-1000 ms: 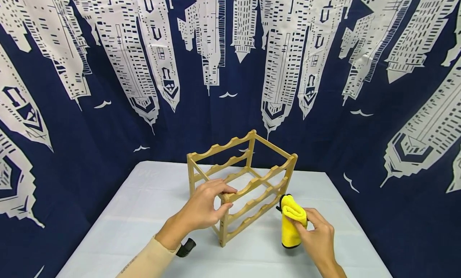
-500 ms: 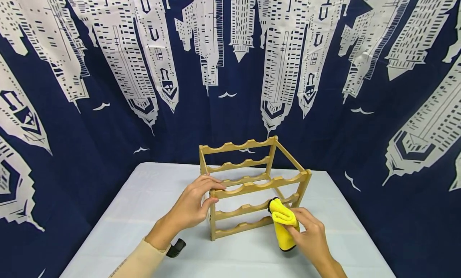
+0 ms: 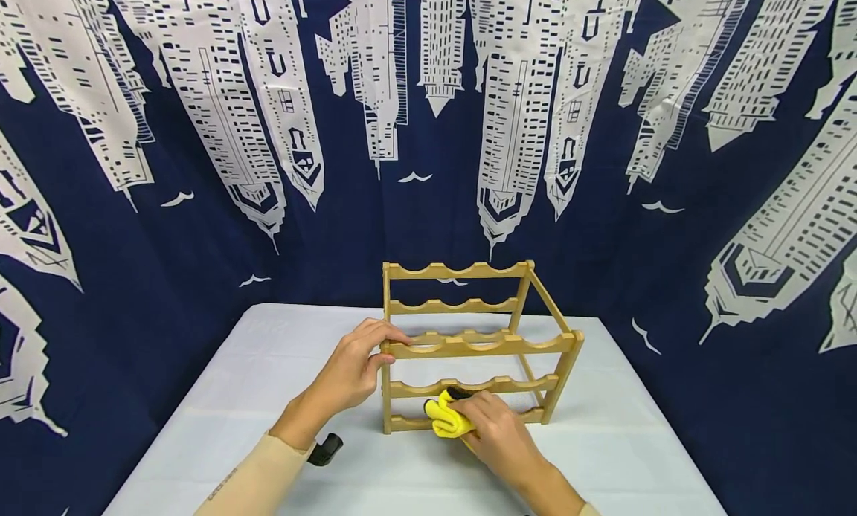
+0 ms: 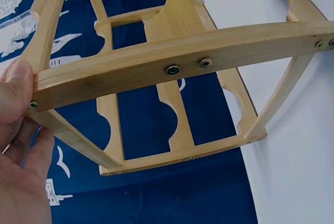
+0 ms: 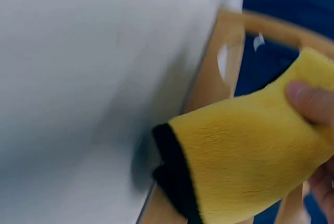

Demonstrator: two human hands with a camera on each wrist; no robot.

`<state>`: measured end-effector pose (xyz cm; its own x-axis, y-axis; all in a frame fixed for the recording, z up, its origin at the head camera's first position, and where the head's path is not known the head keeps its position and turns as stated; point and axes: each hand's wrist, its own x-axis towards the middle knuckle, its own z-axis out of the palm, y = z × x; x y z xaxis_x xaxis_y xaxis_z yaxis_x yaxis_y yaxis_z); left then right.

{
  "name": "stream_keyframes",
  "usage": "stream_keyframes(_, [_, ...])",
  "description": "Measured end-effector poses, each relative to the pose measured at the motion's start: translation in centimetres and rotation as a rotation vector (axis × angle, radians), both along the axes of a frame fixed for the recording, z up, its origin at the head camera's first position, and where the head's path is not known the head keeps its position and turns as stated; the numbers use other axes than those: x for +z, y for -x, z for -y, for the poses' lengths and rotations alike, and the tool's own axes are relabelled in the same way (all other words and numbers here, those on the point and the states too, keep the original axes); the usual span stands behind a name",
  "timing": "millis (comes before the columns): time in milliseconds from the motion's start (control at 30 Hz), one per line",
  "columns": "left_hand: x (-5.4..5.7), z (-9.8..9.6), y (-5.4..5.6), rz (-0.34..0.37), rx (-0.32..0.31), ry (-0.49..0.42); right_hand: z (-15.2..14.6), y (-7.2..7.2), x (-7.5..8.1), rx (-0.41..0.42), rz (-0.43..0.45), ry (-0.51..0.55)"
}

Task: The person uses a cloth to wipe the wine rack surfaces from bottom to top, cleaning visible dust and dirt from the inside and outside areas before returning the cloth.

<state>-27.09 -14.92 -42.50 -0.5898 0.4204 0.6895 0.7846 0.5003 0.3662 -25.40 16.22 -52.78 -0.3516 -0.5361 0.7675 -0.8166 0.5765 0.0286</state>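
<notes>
A light wooden rack with scalloped rails (image 3: 469, 346) stands upright on the white table, its long side facing me. My left hand (image 3: 351, 363) grips its near left corner post at the top, thumb in front and fingers over the rail. In the left wrist view, the thumb and fingers (image 4: 39, 153) wrap the end of the post, with screw heads along the wood. A folded yellow cloth with black edging (image 5: 245, 145) is pinched in my right hand (image 3: 498, 434). In the head view the cloth overlaps the rack's lower front rails, left of their middle.
The white table (image 3: 268, 367) extends to both sides of the rack. Behind it hangs a dark blue curtain (image 3: 335, 256) printed with white upside-down buildings. A black strap piece (image 3: 326, 450) shows at my left wrist.
The rack has turned so its long side faces me squarely, my left hand still on its corner. My right hand has carried the yellow cloth leftward to the lower front rails.
</notes>
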Motion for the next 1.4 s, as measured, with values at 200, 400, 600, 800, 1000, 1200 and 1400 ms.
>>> stream_keyframes(200, [0.0,0.4,0.1,0.065,0.004,0.005,4.4,0.2,-1.4,-0.07,0.071,-0.05])
stream_keyframes(400, [0.4,0.5,0.2,0.094,0.007,0.013,7.1,-0.1,-1.9,-0.122,0.197,0.016])
stream_keyframes(600, [0.9,0.6,0.1,0.111,0.017,0.013,9.2,0.9,-2.0,-0.088,0.256,-0.016])
stream_keyframes(800, [0.8,0.4,0.0,0.134,0.019,0.02,9.8,1.9,-2.6,-0.028,0.396,-0.152])
stream_keyframes(1000, [0.8,0.4,0.1,0.142,0.014,0.018,8.9,3.1,-2.5,-0.027,0.442,-0.234])
stream_keyframes(1200, [0.8,0.6,0.0,0.146,0.011,0.039,7.2,3.1,-2.6,-0.039,0.257,-0.314])
stream_keyframes(1400, [0.9,0.7,0.1,0.124,0.004,0.051,5.1,2.6,-2.4,-0.128,0.104,-0.433])
